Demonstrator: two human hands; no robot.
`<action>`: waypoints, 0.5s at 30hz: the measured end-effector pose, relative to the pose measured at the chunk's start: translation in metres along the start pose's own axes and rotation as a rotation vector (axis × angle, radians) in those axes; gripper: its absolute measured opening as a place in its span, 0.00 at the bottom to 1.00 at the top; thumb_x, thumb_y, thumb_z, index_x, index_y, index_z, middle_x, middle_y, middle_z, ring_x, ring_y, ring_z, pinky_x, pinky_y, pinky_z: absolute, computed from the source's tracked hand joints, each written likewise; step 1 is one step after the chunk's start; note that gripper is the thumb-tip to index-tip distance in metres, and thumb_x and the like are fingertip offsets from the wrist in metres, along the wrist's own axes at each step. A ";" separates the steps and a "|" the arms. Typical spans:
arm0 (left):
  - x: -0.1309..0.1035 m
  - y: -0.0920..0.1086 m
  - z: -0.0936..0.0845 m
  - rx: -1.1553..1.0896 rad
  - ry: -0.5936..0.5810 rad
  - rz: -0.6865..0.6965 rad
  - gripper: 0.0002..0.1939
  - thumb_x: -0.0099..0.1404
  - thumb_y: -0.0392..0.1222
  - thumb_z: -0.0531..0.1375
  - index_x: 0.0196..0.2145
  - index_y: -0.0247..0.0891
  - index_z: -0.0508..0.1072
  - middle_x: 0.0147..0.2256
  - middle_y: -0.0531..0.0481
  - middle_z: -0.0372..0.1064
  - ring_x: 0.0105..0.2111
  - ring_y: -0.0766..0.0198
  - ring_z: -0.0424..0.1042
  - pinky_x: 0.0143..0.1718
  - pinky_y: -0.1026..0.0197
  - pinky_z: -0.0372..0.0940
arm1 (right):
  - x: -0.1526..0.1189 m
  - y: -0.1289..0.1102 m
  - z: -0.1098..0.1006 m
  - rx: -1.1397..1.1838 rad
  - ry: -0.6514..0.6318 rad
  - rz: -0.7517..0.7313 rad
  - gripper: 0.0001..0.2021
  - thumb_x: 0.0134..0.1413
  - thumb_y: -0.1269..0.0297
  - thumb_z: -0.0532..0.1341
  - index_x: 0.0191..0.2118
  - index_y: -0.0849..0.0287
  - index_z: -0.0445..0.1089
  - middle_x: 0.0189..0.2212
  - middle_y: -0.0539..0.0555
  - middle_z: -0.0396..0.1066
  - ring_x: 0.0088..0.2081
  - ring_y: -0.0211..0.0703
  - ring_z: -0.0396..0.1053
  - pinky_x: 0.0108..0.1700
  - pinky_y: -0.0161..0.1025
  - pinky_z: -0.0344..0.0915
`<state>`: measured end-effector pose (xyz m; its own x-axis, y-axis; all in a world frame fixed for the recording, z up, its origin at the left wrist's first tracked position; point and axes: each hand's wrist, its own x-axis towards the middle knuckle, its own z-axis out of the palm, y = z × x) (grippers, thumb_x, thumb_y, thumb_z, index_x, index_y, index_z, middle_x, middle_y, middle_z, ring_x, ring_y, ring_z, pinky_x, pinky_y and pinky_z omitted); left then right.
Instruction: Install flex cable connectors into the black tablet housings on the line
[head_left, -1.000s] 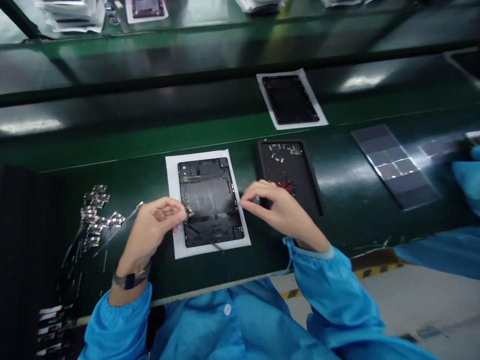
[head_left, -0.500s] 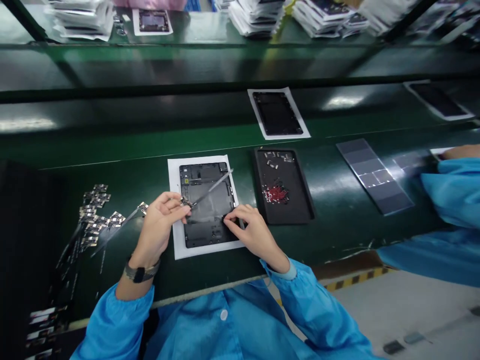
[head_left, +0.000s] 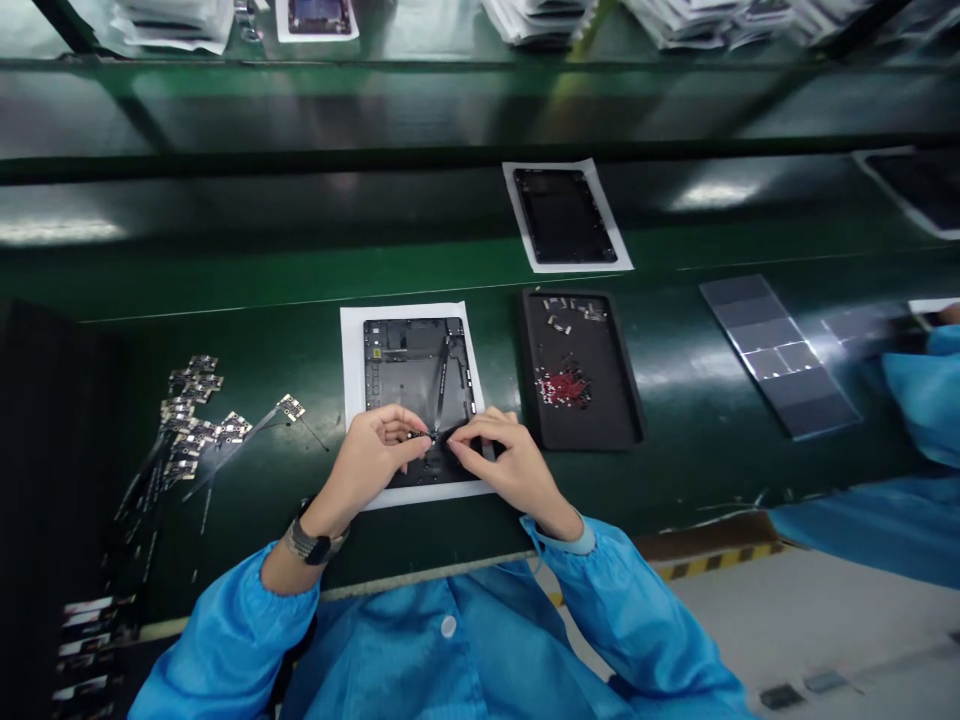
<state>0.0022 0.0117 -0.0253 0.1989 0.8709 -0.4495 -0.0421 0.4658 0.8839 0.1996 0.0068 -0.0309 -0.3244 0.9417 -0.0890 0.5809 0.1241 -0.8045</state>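
A black tablet housing (head_left: 401,385) lies on a white sheet (head_left: 352,350) at the bench's front. Over its lower half, my left hand (head_left: 379,445) pinches a small circuit board (head_left: 420,436). From that board a dark ribbon cable (head_left: 442,375) runs up across the housing. My right hand (head_left: 510,455) is closed at the housing's lower right, thumb and forefinger together close to the board; what sits between them is too small to make out. To the left lies a pile of similar small boards with cables (head_left: 187,425), one board (head_left: 290,408) apart from the rest.
Right of the housing stands a black tray (head_left: 589,430) holding red-wired parts (head_left: 562,388) and small metal pieces. Behind it lies another housing (head_left: 566,220) on paper. Further right are a clear film-like panel (head_left: 780,355) and a co-worker's blue sleeve (head_left: 926,400). Stacks crowd the shelf.
My left hand has moved right and down with the circuit board, close to my right hand. The ribbon cable has swung more upright over the housing. The camera view has shifted slightly.
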 end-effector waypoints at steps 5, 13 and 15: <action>0.001 0.000 0.007 -0.002 -0.012 -0.026 0.10 0.50 0.38 0.68 0.30 0.33 0.73 0.25 0.52 0.70 0.21 0.70 0.67 0.23 0.66 0.65 | -0.001 0.001 -0.001 0.020 -0.022 -0.032 0.08 0.58 0.64 0.59 0.29 0.55 0.72 0.25 0.51 0.73 0.35 0.47 0.64 0.42 0.46 0.53; 0.003 0.000 0.012 -0.011 -0.042 -0.062 0.09 0.51 0.36 0.67 0.30 0.32 0.73 0.22 0.53 0.70 0.20 0.70 0.67 0.23 0.67 0.63 | 0.000 0.001 -0.007 0.064 -0.096 -0.046 0.08 0.60 0.64 0.60 0.30 0.56 0.73 0.25 0.51 0.72 0.35 0.46 0.63 0.42 0.46 0.52; 0.003 0.000 0.012 -0.008 -0.041 -0.064 0.08 0.51 0.36 0.67 0.30 0.32 0.74 0.22 0.53 0.69 0.20 0.70 0.67 0.24 0.67 0.63 | 0.000 0.001 -0.009 0.060 -0.125 -0.053 0.08 0.61 0.64 0.61 0.31 0.56 0.74 0.26 0.52 0.73 0.36 0.46 0.63 0.43 0.46 0.52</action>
<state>0.0150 0.0125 -0.0249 0.2414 0.8324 -0.4989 -0.0361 0.5214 0.8525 0.2068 0.0098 -0.0264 -0.4461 0.8876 -0.1145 0.5159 0.1505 -0.8433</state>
